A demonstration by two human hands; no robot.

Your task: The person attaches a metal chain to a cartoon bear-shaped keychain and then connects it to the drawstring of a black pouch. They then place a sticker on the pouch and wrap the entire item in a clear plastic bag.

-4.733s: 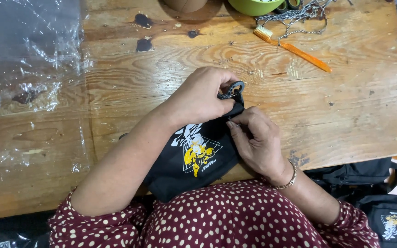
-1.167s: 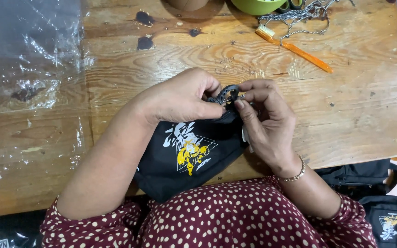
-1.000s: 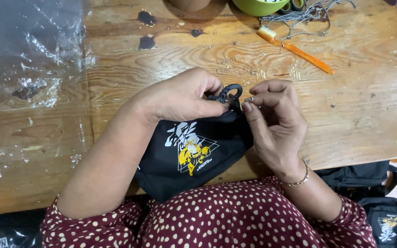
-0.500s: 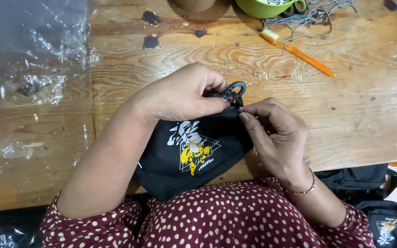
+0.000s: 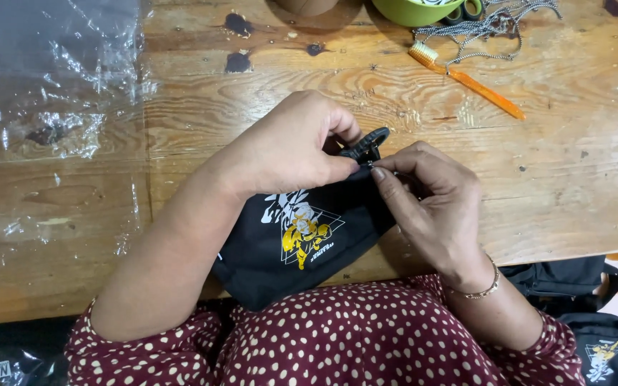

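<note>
A small black fabric pouch (image 5: 302,246) with a white and yellow print lies at the near edge of the wooden table (image 5: 552,186), partly over my lap. My left hand (image 5: 291,146) pinches its top corner, where a black clip (image 5: 368,143) sticks out. My right hand (image 5: 434,204) meets it from the right, thumb and forefinger pressed together on a small metal piece at the clip's base. A thin bracelet circles my right wrist.
An orange toothbrush-like tool (image 5: 466,78), a heap of metal chains (image 5: 484,25) and a green bowl (image 5: 413,11) lie at the table's far edge. Clear plastic sheeting (image 5: 44,93) covers the left side. More black pouches (image 5: 595,343) sit low on the right.
My right hand came from the pouch's side up to the clip and has stayed pinched there. The left hand keeps its hold at the top corner.
</note>
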